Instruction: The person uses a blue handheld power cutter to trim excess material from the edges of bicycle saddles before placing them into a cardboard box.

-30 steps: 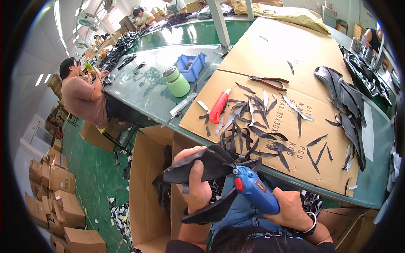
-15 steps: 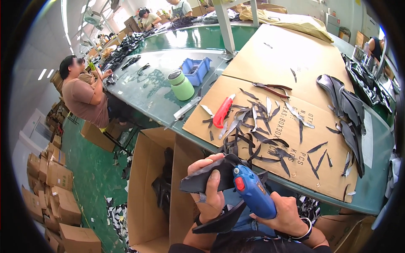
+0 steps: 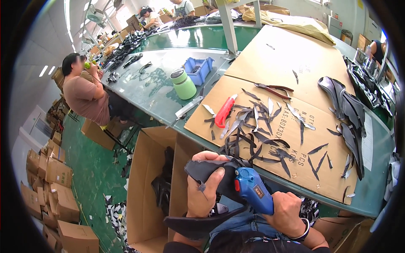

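Black, flexible-looking material forms the shaped piece (image 3: 198, 169) gripped near the front edge of the surface (image 3: 147, 86), above the person's lap. Its upper lobe lies roughly left to right, while a lower arm, also black, sweeps out beneath the left wrist. The left hand (image 3: 201, 196) is nearer to it and pinches it firmly, thumb on the near face, fingers curled over the upper edge. The right hand (image 3: 284, 213) is wrapped around the lower end of a blue power tool (image 3: 255, 192), whose long axis slants from lower right up to the left, so its head sits at the right edge of the piece. Whether the head actually touches that edge is hidden from this angle.

Just beyond, a cardboard sheet (image 3: 295, 57) carries scattered dark strips (image 3: 277, 142), a red-handled cutter (image 3: 225, 113) and pliers (image 3: 282, 88); more black moulded parts (image 3: 337, 95) lie at its right. Farther left stand a green lidded jar (image 3: 184, 86) and a blue bin (image 3: 202, 75). Below, left of the left hand, is a tall carton (image 3: 145, 198), and beyond it sits a co-worker in brown (image 3: 84, 95).
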Motion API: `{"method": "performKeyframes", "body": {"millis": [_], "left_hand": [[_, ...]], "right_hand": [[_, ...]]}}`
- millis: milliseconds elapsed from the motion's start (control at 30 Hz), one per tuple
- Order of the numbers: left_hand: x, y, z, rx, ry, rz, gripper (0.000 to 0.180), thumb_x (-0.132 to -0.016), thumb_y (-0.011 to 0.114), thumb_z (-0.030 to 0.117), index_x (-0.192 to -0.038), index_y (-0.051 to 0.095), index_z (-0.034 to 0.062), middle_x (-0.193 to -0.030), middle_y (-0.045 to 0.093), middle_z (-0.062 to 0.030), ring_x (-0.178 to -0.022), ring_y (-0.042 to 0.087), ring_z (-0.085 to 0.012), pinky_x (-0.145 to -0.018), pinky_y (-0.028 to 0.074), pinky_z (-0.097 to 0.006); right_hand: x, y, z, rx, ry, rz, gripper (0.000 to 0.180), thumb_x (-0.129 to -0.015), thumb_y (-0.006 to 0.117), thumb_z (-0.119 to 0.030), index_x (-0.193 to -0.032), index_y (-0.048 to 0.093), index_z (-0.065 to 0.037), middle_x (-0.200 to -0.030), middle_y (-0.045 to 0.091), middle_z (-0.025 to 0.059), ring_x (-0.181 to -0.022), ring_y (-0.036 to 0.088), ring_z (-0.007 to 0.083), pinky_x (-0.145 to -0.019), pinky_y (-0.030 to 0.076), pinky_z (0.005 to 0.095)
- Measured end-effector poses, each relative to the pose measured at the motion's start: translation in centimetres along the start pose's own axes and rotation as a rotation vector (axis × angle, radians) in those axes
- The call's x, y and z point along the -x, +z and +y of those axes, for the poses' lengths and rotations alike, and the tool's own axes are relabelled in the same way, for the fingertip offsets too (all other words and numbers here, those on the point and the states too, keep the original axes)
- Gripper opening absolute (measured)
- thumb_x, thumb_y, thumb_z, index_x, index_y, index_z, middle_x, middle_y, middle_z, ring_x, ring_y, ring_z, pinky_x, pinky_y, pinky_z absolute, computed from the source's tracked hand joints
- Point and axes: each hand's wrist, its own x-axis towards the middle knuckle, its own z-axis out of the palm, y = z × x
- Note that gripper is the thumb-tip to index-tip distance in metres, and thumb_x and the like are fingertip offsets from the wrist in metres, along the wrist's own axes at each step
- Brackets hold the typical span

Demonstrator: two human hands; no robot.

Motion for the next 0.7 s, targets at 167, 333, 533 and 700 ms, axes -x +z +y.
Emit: {"method": "performKeyframes", "body": {"millis": [167,333,533,700], "left_hand": [[-0.6,-0.9,0.5,-0.199,-0.016,-0.197,0.028,-0.087,0.053,0.0,-0.114,0.045,0.0,-0.105,0.061,-0.0103,-0.098,0.056,-0.0133,-0.089,0.042,-0.026],[-1.4,-1.3,1.4,-0.432,-0.049,-0.45,0.031,-0.083,0.046,-0.007,-0.114,0.045,-0.0025,-0.107,0.06,-0.0143,-0.103,0.056,-0.0174,-0.092,0.043,-0.031],[-1.5,-1.7,0.2,-0.409,-0.023,-0.493,0.033,-0.08,0.044,-0.009,-0.112,0.05,-0.0045,-0.107,0.059,-0.014,-0.102,0.057,-0.0186,-0.092,0.043,-0.031],[-1.6,-1.3,0.2,-0.408,0.009,-0.505,0.038,-0.072,0.046,-0.011,-0.107,0.056,0.0006,-0.1,0.062,-0.0119,-0.096,0.06,-0.0232,-0.09,0.045,-0.033]], "right_hand": [[0.2,-0.1,0.3,-0.018,-0.016,-0.018,0.039,-0.052,0.079,-0.019,-0.068,0.046,-0.005,-0.057,0.049,0.0106,-0.051,0.051,0.03,-0.052,0.038,0.037],[0.0,-0.2,-0.2,-0.067,-0.017,0.007,0.036,-0.054,0.077,-0.018,-0.067,0.046,-0.005,-0.056,0.049,0.0106,-0.049,0.05,0.0301,-0.05,0.039,0.0365],[-0.2,-0.3,-0.7,-0.082,-0.03,0.029,0.033,-0.056,0.077,-0.018,-0.067,0.048,-0.005,-0.056,0.05,0.0109,-0.048,0.05,0.0297,-0.049,0.04,0.0356],[-0.3,-0.4,-0.9,-0.109,-0.038,0.032,0.032,-0.056,0.077,-0.019,-0.069,0.051,-0.004,-0.057,0.051,0.0105,-0.048,0.051,0.0294,-0.05,0.04,0.0353]]}}
